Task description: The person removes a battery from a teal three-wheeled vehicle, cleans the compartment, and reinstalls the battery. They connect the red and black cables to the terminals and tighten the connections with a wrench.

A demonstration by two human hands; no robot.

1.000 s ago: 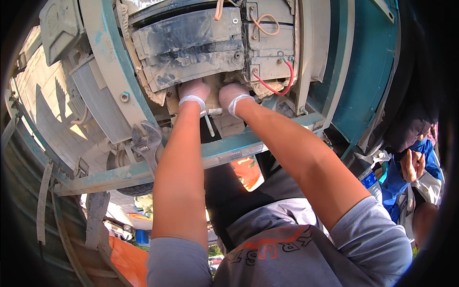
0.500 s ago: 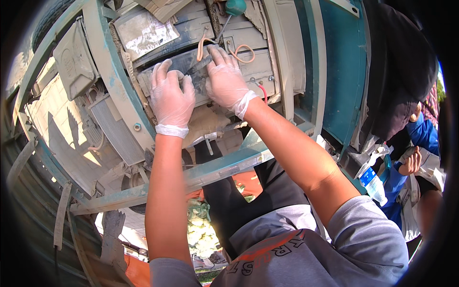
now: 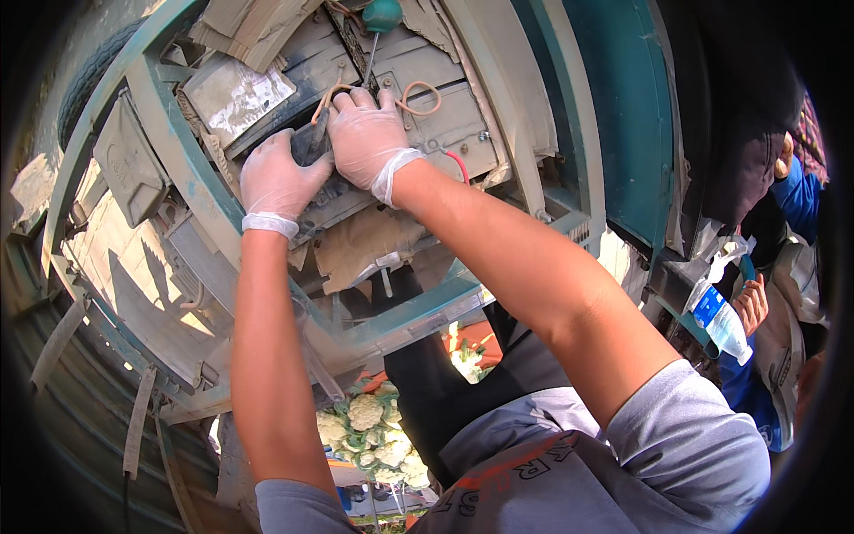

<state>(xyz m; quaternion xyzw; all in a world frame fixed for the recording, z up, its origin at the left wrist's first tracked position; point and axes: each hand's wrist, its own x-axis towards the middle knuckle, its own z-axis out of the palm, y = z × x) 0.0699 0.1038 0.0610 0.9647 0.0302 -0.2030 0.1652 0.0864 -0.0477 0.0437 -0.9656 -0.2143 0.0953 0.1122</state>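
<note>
Both my hands wear thin clear gloves and work over a dusty dark battery [image 3: 338, 189] in a metal frame. My left hand [image 3: 277, 181] rests at the battery's left side, thumb stretched away from the fingers, its palm side hidden. Close beside it, my right hand [image 3: 366, 141] is bent over the battery top with fingers curled; what they hold is hidden. A short dark strip [image 3: 319, 132] shows between the hands. A tan wire [image 3: 420, 85] loops past the right fingertips. Beyond them stands a screwdriver [image 3: 382, 16] with a round green handle.
A worn teal frame [image 3: 418, 310] surrounds the batteries, its near bar crossing below my forearms. A red cable [image 3: 458, 165] lies right of my right hand. Torn cardboard [image 3: 249, 31] sits at the far left. Cauliflowers [image 3: 365, 414] lie below. Another person's hand [image 3: 752, 303] is at right.
Both hands have shifted left in the picture as the whole view moved. My left hand's thumb and fingers have come closer to my right hand and the dark strip.
</note>
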